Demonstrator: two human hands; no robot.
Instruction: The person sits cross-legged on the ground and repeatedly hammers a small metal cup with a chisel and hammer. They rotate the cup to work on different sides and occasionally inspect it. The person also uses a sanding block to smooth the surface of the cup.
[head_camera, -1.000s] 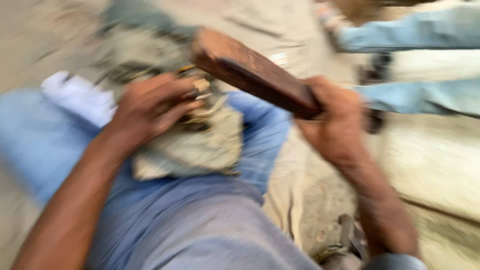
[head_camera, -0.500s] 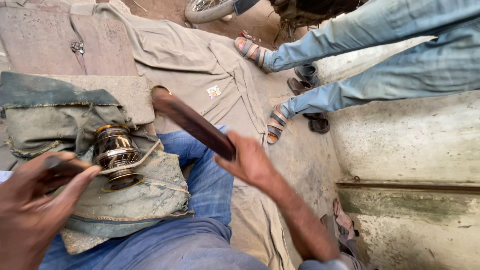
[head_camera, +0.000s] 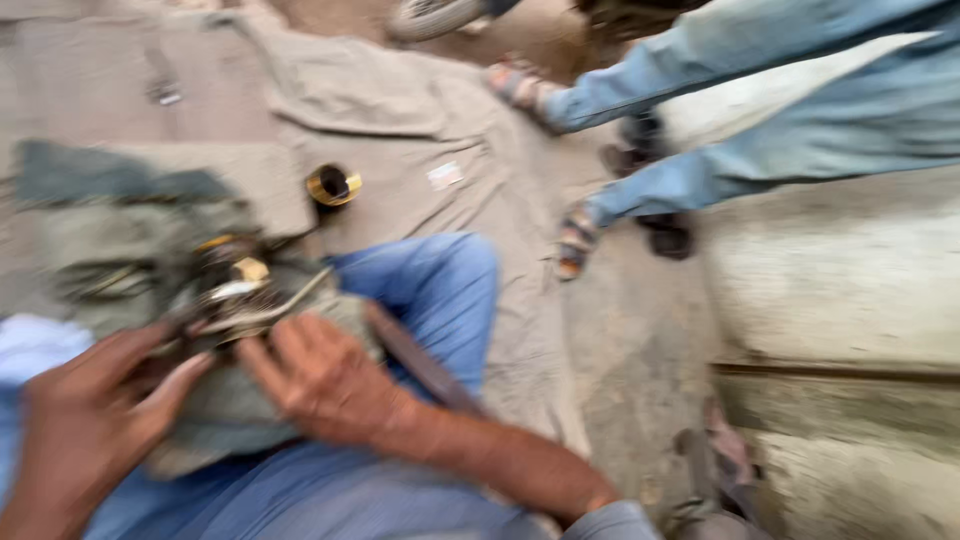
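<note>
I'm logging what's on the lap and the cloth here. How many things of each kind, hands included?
Hands: 2, left hand and right hand
Metal part on the lap: 1
Wooden bar: 1
Brass ring on the cloth: 1
Total: 5

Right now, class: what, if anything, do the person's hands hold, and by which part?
Both the left hand and right hand rest at the near edge of the metal part on the lap cloth. Blur hides any actual grip.
</note>
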